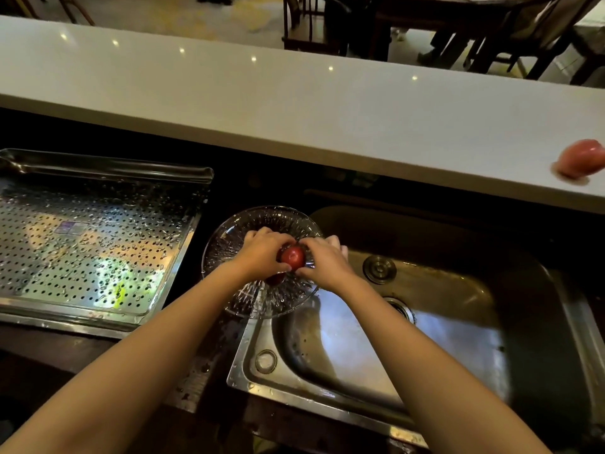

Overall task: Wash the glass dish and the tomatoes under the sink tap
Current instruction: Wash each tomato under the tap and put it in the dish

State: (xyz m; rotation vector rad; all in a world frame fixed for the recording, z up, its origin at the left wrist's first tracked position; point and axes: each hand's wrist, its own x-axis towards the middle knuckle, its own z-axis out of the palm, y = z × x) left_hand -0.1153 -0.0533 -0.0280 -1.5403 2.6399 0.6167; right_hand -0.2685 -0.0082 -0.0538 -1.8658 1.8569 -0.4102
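Note:
A clear ribbed glass dish (248, 224) sits at the left rim of the steel sink (458, 322), partly over the basin. Above its middle both hands hold one red tomato (293, 258). My left hand (263, 253) curls round it from the left, my right hand (322, 262) from the right. A second reddish shape, perhaps another tomato (274, 278), lies in the dish under the hands, mostly hidden. Another tomato (581, 162) rests on the white counter at the far right. No tap or running water is in view.
A perforated steel draining tray (91, 244) lies left of the sink, wet with drops. A long white counter (294, 103) runs behind the sink. Dark chairs and a table stand beyond it. The sink drain (401, 306) and a round fitting (379, 268) are near my right hand.

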